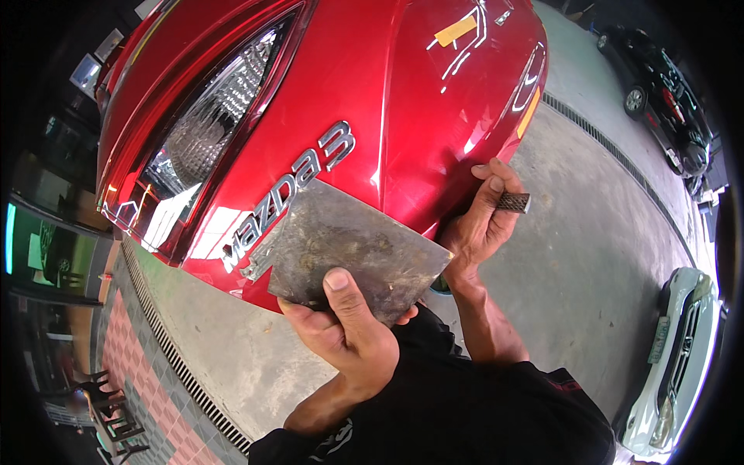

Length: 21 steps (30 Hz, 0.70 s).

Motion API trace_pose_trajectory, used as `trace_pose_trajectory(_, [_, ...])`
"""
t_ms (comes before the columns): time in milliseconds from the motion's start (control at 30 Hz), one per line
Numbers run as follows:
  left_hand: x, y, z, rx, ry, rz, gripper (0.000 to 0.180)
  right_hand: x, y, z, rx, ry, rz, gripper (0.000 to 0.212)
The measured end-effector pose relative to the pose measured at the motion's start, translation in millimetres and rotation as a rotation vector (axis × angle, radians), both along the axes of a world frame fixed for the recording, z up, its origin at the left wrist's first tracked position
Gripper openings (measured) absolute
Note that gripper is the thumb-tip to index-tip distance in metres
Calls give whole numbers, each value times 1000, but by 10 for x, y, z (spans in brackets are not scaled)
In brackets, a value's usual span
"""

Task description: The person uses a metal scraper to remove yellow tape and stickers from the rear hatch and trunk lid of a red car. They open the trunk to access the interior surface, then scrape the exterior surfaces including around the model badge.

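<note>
My left hand (349,325) is closed on the lower edge of a flat grey metal plate (364,244), thumb on top and fingers mostly hidden beneath. The smudged, scuffed plate lies over the corner of a red car panel (341,77), its upper left side against a chrome letter emblem (333,147). Beside the panel's right edge, my right hand (484,221) has its fingers bent around a small dark piece with a crosshatched surface (513,203). One end of that piece sticks out to the right. What the rest of it looks like is hidden.
Left of the emblem is the car's tail light (221,108). A yellow tape strip (456,31) sticks to the panel. Drain grates (167,333) cross the concrete floor (573,256). A white car (674,364) and a black car (659,93) stand to the right, chairs (112,415) lower left.
</note>
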State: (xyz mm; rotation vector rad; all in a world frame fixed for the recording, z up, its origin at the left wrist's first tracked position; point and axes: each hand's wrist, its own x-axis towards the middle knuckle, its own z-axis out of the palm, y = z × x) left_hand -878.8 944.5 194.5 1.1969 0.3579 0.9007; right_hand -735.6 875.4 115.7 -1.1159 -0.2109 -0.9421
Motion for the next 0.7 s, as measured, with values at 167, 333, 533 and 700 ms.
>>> trace_pose_trajectory(167, [-71,86,46,22,70,-46,51,28,-73,-63,-63,-3,-59,23])
trace_pose_trajectory(333, [-177,270,95,89,171,-92,48,50,-57,-80,-23,-12,-28,22])
trace_pose_trajectory(533, [62,-55,10,-91,-68,-65,53,38,-60,-12,-27,-36,-14,22])
trace_pose_trajectory(700, [-148,284,135,49,62,-198,51,54,-53,4,-26,-45,-32,22])
